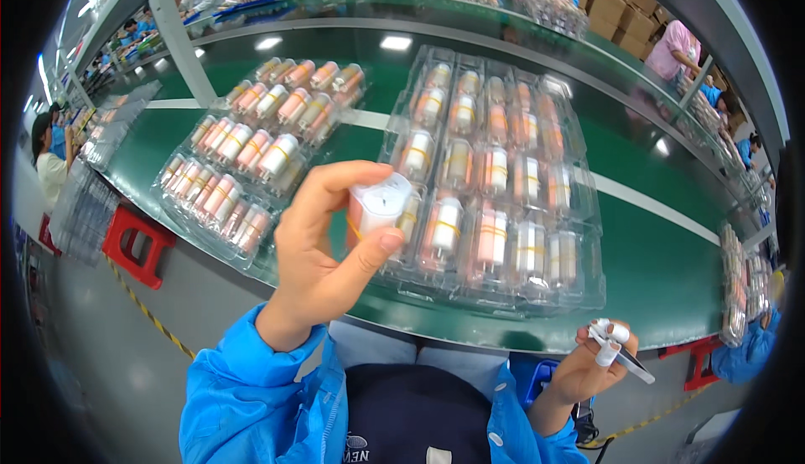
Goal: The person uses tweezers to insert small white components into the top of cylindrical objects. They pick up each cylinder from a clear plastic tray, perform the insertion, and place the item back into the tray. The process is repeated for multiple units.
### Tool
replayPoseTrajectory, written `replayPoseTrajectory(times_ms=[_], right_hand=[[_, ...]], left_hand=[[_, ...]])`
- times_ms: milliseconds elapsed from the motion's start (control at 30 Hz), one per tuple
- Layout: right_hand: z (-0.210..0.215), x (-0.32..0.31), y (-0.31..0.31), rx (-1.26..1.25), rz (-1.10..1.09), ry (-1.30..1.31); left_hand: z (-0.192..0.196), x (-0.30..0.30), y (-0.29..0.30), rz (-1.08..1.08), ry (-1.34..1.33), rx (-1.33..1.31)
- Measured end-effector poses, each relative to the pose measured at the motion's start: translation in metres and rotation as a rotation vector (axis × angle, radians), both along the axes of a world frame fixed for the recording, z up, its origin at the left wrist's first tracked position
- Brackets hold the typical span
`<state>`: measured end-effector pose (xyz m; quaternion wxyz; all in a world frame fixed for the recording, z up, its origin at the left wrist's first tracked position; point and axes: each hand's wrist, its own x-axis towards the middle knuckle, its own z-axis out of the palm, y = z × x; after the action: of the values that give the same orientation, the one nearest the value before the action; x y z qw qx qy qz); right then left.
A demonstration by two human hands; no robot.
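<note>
My left hand [323, 250] is raised over the near side of the table, thumb and fingers closed around a bundle of pink and white tubes [382, 204]. A yellow band runs round the bundle, and its white end faces up. Off to the right, by the table's front edge, my right hand [591, 365] grips a slim dark-and-silver tool [629, 363] that looks like tweezers. White coverings wrap some of its fingertips. Behind the left hand lies a clear plastic tray [587, 284] with rows of similar banded bundles.
More clear trays of bundles [243, 158] lie left on the green table [671, 259]. Stacked trays [734, 288] stand at the right end. Red stools [138, 246] are below the table edge. A metal post [172, 36] rises at left. Other people work across and beside the line.
</note>
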<state>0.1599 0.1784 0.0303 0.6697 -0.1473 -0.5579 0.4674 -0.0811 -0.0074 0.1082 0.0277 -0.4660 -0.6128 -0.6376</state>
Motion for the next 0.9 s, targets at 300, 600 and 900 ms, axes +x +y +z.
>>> replayPoseTrajectory(times_ms=[300,600,900], right_hand=[[-0.012,0.007,0.015,-0.024,-0.022,-0.038],[-0.016,0.009,0.017,-0.01,-0.014,-0.068],[-0.02,0.009,0.021,-0.013,0.012,-0.047]], left_hand=[[0.004,0.008,0.012,-0.23,-0.295,0.104],[0.001,0.003,0.014,-0.271,-0.234,0.089],[-0.001,-0.008,0.007,-0.055,-0.011,-0.265]])
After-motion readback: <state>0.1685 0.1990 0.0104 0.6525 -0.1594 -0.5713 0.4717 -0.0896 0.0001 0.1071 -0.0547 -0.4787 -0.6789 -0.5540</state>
